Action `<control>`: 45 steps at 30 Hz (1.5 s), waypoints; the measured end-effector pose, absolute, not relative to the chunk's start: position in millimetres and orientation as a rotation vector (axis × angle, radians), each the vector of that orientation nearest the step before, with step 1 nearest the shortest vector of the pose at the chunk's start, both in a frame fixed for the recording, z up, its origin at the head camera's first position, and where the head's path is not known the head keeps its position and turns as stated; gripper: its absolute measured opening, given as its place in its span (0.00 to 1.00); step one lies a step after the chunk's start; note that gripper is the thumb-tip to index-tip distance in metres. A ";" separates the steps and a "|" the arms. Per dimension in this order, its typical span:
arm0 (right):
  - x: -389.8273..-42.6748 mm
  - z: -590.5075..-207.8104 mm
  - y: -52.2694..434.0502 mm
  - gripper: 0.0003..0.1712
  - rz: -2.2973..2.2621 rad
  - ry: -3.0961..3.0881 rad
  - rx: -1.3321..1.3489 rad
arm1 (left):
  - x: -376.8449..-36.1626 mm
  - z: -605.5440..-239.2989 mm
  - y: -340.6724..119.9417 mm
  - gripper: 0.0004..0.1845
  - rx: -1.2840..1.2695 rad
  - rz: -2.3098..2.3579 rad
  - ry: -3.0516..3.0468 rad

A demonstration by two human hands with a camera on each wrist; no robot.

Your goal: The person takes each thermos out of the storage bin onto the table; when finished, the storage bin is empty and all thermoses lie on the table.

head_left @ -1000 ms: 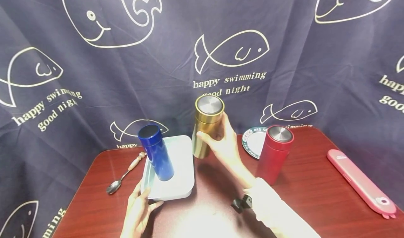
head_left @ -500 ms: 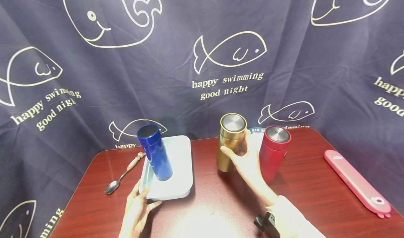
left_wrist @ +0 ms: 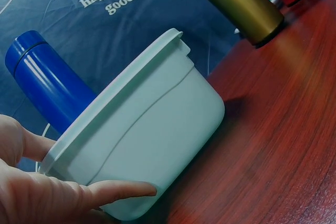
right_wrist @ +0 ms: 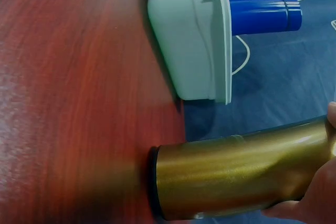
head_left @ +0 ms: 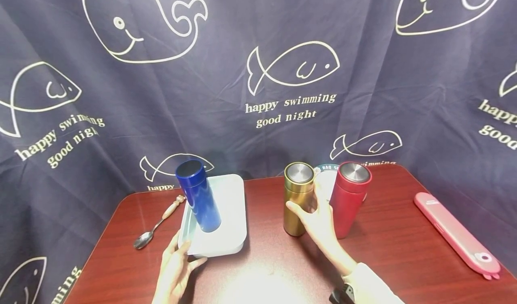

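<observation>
Right hand (head_left: 321,221): fingers curled round the gold flask (head_left: 298,198), upright on the table (head_left: 404,254), just left of the red flask (head_left: 349,198); a plate (head_left: 324,180) lies behind both.

Left hand (head_left: 176,270): straight fingers resting against the near wall of the white box (head_left: 228,232); blue flask (head_left: 198,195) stands tilted in it.

Open tabletop between box and gold flask.

Spoon (head_left: 155,230) far left; pink case (head_left: 458,232) near the right edge.
</observation>
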State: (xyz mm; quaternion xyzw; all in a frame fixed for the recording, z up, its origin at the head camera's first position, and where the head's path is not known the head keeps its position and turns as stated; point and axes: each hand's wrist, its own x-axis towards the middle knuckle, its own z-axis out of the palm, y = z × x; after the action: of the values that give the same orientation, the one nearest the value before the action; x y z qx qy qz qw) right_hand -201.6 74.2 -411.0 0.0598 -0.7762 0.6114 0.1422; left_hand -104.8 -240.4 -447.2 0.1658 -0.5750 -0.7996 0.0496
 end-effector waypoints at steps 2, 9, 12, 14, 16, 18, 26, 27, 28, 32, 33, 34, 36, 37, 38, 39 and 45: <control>-200.5 -412.3 72.9 0.54 1.774 -2.239 0.171 | -103.4 -447.6 -241.1 0.31 0.507 -2.431 -1.754; -202.5 -415.1 69.8 0.54 1.780 -2.201 0.205 | -98.8 -447.9 -242.7 0.31 0.505 -2.429 -1.742; -203.8 -415.2 68.9 0.55 1.766 -2.201 0.214 | -97.6 -447.7 -243.9 0.31 0.500 -2.435 -1.736; -204.8 -415.4 68.2 0.55 1.754 -2.212 0.220 | -97.1 -447.6 -244.7 0.31 0.502 -2.435 -1.731; -205.3 -415.1 67.3 0.55 1.741 -2.219 0.235 | -96.8 -447.6 -245.5 0.30 0.502 -2.435 -1.726; -205.6 -415.3 66.6 0.56 1.735 -2.226 0.253 | -96.4 -447.9 -246.6 0.30 0.503 -2.428 -1.724; -208.5 -418.0 65.6 0.59 1.628 -2.359 0.262 | -94.3 -447.0 -248.5 0.30 0.504 -2.424 -1.709; -208.5 -416.5 64.9 0.59 1.610 -2.360 0.269 | -94.0 -447.0 -248.7 0.30 0.505 -2.420 -1.715; -208.4 -414.3 64.3 0.60 1.596 -2.357 0.274 | -93.9 -447.0 -249.1 0.30 0.505 -2.416 -1.719; -209.6 -396.5 61.4 0.61 1.619 -2.236 0.327 | -94.4 -445.7 -249.1 0.30 0.513 -2.400 -1.741; -210.3 -389.9 60.8 0.62 1.611 -2.197 0.340 | -94.9 -445.2 -248.9 0.30 0.513 -2.402 -1.739; -211.1 -383.0 60.4 0.63 1.601 -2.161 0.357 | -95.4 -444.6 -248.7 0.31 0.512 -2.403 -1.739; -212.8 -367.1 59.4 0.64 1.555 -2.103 0.388 | -96.3 -443.4 -247.7 0.30 0.510 -2.401 -1.743; -213.7 -359.0 58.8 0.64 1.526 -2.077 0.404 | -96.7 -442.9 -246.9 0.30 0.510 -2.402 -1.739; -214.6 -350.8 58.0 0.64 1.495 -2.050 0.421 | -97.2 -442.6 -246.0 0.30 0.510 -2.401 -1.735; -215.3 -343.0 57.1 0.64 1.452 -2.020 0.442 | -97.7 -442.3 -244.9 0.30 0.510 -2.403 -1.729; -215.2 -311.7 43.5 0.57 1.279 -1.786 0.622 | -102.4 -444.6 -235.6 0.30 0.481 -2.431 -1.687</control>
State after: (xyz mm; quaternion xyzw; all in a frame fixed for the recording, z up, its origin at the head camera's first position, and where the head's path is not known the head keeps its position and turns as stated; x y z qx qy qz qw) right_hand -215.2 43.5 -311.7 0.2477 -0.7113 0.5093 0.4163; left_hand -102.4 -235.6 -444.6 0.1600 -0.5613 -0.8089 0.0716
